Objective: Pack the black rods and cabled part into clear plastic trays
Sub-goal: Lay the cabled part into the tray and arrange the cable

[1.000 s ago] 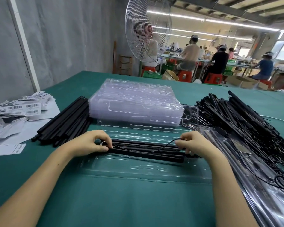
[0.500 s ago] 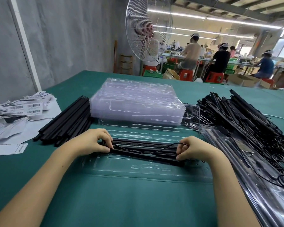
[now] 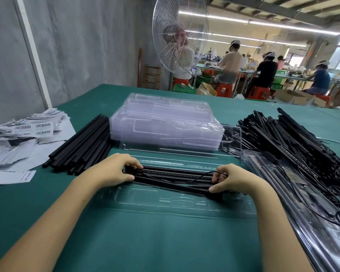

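An open clear plastic tray (image 3: 165, 203) lies on the green table in front of me. Black rods (image 3: 173, 178) lie lengthwise in its far half, with a thin black cable (image 3: 192, 178) running over them. My left hand (image 3: 110, 170) grips the left end of the rods, fingers curled over the top. At the right end, my right hand (image 3: 234, 180) pinches the rods and the cable, thumb on the near side. Whether the near rod sits fully in its groove is unclear.
A stack of empty clear trays (image 3: 165, 122) stands behind the open one. Loose black rods (image 3: 82, 146) lie at the left, beside barcode labels (image 3: 24, 132). Cabled black parts (image 3: 294, 142) pile at the right, with packed trays (image 3: 312, 222) nearer. A fan (image 3: 180, 34) stands beyond the table.
My right hand has slid left along the rods and curled tighter round their right end and the cable. The left hand has stayed on the left end.
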The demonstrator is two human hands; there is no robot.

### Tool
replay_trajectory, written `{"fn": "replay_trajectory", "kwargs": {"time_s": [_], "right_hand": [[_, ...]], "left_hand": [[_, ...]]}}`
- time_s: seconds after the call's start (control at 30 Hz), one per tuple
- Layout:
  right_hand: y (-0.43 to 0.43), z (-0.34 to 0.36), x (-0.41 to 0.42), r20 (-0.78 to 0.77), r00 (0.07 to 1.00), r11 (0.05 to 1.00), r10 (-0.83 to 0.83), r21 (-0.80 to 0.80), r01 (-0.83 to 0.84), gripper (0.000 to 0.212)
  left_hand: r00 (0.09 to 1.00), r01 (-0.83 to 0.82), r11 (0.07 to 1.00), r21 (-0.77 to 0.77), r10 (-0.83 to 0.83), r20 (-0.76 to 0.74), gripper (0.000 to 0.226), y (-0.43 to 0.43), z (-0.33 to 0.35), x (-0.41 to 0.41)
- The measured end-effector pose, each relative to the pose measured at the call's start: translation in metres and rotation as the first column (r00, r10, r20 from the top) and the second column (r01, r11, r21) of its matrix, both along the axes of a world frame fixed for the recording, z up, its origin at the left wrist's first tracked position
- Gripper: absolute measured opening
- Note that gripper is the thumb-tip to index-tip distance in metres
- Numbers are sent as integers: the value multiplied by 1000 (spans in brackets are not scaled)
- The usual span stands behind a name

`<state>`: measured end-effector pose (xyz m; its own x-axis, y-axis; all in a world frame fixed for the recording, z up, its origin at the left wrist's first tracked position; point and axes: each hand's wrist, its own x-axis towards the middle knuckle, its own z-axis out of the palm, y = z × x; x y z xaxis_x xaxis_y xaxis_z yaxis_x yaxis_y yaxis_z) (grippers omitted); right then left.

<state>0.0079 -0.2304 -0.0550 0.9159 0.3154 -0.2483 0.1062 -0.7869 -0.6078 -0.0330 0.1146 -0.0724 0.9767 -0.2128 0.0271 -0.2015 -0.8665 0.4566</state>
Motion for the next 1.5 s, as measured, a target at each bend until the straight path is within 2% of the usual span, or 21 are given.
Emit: {"fn": "replay_trajectory", "kwargs": {"time_s": [0.13,0.4,0.53,0.7,0.9,1.03,1.3,1.5], "right_hand": [[-3,0,2,-7,1000,999,-11,47,11,8],[-3,1,1,-19,1000,999,11,50,-10,13],[-8,3,0,-38,999,991,-4,130,9,8],[-13,10,-6,20,999,983,-32,182,28,17],[5,15,-8,116,993,998,2,70,-10,14],[24,11,-8,195,979,996,49,-78,-34,13],[33,8,-9,198,979,988,56,-151,-26,16],[32,13,-12,130,987,982,95,-176,-72,16]], "left_hand": [[1000,-13,1000,11,12,25,34,-2,-5,2],[999,21,999,-43,-22,-28,38,5,-4,3],[1000,9,991,-131,-11,-11,29,5,-3,0],[1000,2,991,-132,0,20,30,5,-2,0],[1000,18,993,-119,-20,-17,31,7,-2,2],[1000,21,997,-69,-21,-4,32,6,-4,2],[998,37,995,-92,-33,47,30,6,-4,0],[999,31,989,-144,-27,34,23,10,-4,-1]]}}
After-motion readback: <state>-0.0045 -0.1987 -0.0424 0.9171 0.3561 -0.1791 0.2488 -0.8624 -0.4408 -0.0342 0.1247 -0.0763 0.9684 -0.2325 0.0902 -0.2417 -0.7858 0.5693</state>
